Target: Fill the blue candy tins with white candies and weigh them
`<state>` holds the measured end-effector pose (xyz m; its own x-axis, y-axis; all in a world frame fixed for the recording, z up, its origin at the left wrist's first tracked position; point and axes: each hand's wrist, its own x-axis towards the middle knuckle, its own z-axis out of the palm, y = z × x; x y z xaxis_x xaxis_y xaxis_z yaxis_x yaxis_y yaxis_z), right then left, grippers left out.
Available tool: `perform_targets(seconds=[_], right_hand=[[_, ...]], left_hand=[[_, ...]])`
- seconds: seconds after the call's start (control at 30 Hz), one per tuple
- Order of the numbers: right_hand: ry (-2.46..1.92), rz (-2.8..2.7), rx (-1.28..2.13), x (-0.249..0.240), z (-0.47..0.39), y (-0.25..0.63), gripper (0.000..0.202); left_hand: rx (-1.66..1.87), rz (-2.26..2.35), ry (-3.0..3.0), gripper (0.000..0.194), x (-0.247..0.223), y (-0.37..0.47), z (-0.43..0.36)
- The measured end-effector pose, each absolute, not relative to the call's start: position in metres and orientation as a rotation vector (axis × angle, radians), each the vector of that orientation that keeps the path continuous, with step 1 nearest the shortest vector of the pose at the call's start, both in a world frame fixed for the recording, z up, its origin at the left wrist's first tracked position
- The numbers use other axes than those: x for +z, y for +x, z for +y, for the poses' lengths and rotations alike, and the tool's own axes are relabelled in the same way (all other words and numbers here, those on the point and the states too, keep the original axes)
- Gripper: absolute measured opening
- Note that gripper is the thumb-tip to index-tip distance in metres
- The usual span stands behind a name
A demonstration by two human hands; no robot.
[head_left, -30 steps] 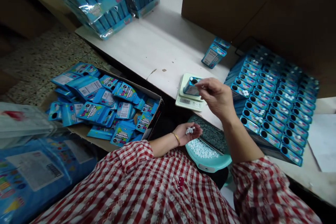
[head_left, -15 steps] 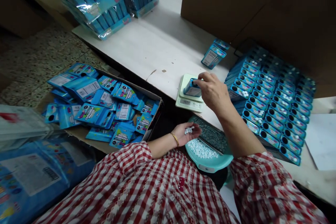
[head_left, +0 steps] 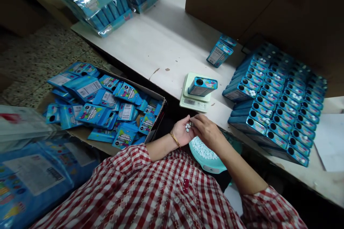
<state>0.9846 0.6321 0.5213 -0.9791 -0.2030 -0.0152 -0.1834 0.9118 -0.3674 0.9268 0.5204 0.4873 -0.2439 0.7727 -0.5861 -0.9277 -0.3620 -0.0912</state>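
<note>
In the head view my left hand (head_left: 183,131) is cupped palm up and holds several small round white candies (head_left: 188,126). The fingers of my right hand (head_left: 206,128) are drawn together over that palm, touching or nearly touching the candies; what lies between the fingertips is hidden. Beneath both hands is a turquoise bowl (head_left: 213,169) filled with loose white candies. Just beyond them, a blue candy box (head_left: 202,86) with a round hole in its top stands upright on a pale green kitchen scale (head_left: 195,105).
Rows of blue boxes (head_left: 271,114) stand at right, some with white candies on top. Two more boxes (head_left: 219,54) stand behind the scale. At left a carton (head_left: 161,109) holds jumbled blue packs. Wrapped stacks (head_left: 107,7) are at the far left; a cardboard wall (head_left: 231,3) rises behind.
My right hand has left the box on the scale and come down to my left palm. The box stays upright on the scale. My left hand has shifted slightly left.
</note>
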Motion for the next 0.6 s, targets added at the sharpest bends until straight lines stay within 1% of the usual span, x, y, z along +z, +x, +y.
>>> perform_targets(seconds=[0.07,0.2,0.37,0.5,0.6], right_hand=[[-0.269,2.994,-0.700,0.524,0.638,0.981,0.026],[-0.264,2.978,-0.709,0.529,0.643,0.976,0.021],[-0.209,2.984,-0.924,0.536,0.648,0.965,0.016],[-0.141,3.127,-1.089,0.564,0.663,0.941,0.012],[-0.063,3.261,-1.096,0.588,0.675,0.923,0.011]], left_hand=[[1.867,0.315,-0.649,0.036,0.490,0.927,0.521],[1.900,0.317,-0.655,0.035,0.495,0.924,0.523],[1.929,0.336,-0.606,0.036,0.501,0.914,0.522],[1.945,0.347,-0.569,0.037,0.508,0.905,0.513],[1.940,0.350,-0.546,0.036,0.509,0.903,0.504]])
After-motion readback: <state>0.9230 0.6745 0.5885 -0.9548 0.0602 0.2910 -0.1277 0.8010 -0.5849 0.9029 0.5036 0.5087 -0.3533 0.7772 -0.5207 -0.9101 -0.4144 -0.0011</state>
